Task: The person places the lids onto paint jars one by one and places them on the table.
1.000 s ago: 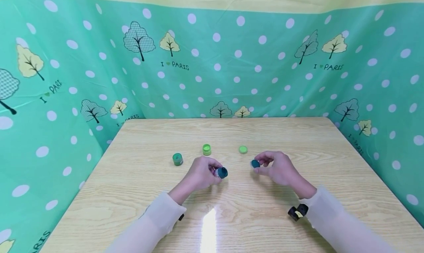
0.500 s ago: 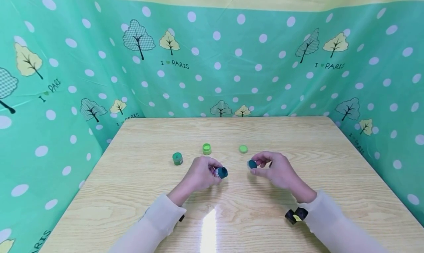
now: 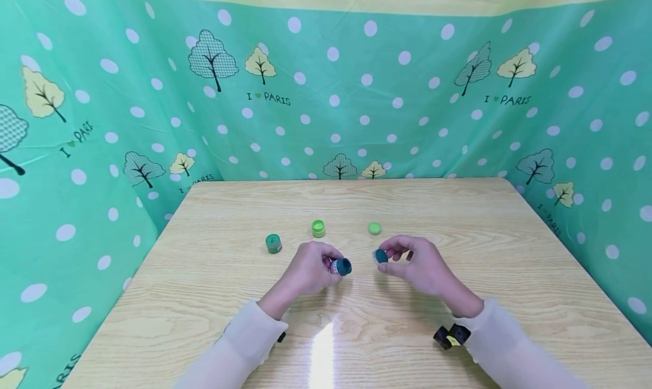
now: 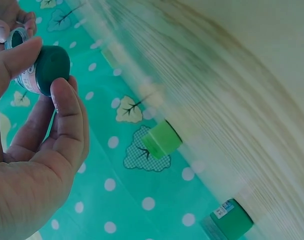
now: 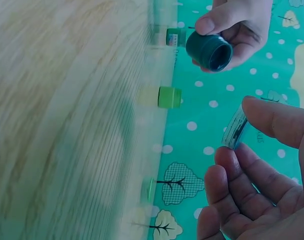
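My left hand point(image 3: 312, 269) grips a small dark teal paint jar point(image 3: 338, 266) above the table. The jar is tilted, and its uncovered mouth point(image 5: 220, 56) shows in the right wrist view, turned toward my right hand. Between thumb and fingertips, my right hand point(image 3: 423, 264) pinches a round dark teal lid point(image 3: 380, 256), held nearly on edge. In the right wrist view the lid point(image 5: 235, 127) is seen from its rim. A short gap separates lid and jar. From the left wrist view, the jar's rounded teal base point(image 4: 54, 70) sits between thumb and fingers.
Beyond my left hand stands a light green jar point(image 3: 318, 230), uncovered. A light green lid point(image 3: 374, 228) lies to its right. Farther left stands a green jar point(image 3: 273, 244); whether it is covered I cannot tell. A patterned curtain point(image 3: 351, 117) surrounds the wooden table point(image 3: 397, 332).
My right hand has moved left with the teal lid, narrowing the gap to the jar. The lid's face has turned more into view. My left hand stays nearly still with the jar.
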Motion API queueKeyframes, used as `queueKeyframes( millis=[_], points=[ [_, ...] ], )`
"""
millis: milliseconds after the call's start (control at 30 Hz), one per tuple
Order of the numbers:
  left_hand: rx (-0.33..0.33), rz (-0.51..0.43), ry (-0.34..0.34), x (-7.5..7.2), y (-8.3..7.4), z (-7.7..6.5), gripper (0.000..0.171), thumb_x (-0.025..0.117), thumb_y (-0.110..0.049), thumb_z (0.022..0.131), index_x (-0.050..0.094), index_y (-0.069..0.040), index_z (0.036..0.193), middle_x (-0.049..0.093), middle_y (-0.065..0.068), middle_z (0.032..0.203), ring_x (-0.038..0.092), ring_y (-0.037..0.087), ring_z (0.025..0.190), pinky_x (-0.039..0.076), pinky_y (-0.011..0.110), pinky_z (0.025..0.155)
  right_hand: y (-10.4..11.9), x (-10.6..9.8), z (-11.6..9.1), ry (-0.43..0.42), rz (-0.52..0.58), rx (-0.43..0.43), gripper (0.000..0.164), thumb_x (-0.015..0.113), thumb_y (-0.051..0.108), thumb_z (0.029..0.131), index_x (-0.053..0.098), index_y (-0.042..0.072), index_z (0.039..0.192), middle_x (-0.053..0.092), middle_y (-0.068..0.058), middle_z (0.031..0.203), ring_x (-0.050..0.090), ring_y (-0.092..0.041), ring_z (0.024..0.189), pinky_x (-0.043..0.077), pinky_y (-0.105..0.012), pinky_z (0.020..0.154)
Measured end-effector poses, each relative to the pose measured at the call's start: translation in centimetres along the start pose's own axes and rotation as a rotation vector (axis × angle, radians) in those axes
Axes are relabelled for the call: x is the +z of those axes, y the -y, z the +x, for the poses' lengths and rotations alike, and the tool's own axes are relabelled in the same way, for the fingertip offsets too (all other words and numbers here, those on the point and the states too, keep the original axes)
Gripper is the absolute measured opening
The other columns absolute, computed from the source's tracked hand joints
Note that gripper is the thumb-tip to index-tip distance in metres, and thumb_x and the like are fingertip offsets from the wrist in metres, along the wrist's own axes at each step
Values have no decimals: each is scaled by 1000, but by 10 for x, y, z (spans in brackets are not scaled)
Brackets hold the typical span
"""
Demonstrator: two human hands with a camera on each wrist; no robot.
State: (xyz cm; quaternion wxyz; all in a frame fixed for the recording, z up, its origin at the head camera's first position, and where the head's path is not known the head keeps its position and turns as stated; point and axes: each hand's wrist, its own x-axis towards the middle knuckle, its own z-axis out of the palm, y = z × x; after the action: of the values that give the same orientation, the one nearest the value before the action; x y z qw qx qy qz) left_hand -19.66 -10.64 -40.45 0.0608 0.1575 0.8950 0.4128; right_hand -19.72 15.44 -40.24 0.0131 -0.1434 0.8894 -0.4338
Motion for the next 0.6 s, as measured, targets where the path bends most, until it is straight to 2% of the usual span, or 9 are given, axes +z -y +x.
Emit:
queueKeyframes(
  millis=[267,600],
  points=[
    [-6,-5,9,2,-3,2,24,86,-2,78,78,-7,100,68,-2,87,58,13,74,52,25,65,4,4,-2,13,16,-38,31,88,24,83,74,15,109,68,4,93,61,-23,92,45,-35,78],
    [4,-8,15,4,-8,2,24,85,1,78,78,-6,99,68,-1,86,59,14,73,53,25,64,10,10,-1,16,15,-61,30,89,21,81,74,16,107,68,6,91,60,-21,90,45,-34,78]
  ],
)
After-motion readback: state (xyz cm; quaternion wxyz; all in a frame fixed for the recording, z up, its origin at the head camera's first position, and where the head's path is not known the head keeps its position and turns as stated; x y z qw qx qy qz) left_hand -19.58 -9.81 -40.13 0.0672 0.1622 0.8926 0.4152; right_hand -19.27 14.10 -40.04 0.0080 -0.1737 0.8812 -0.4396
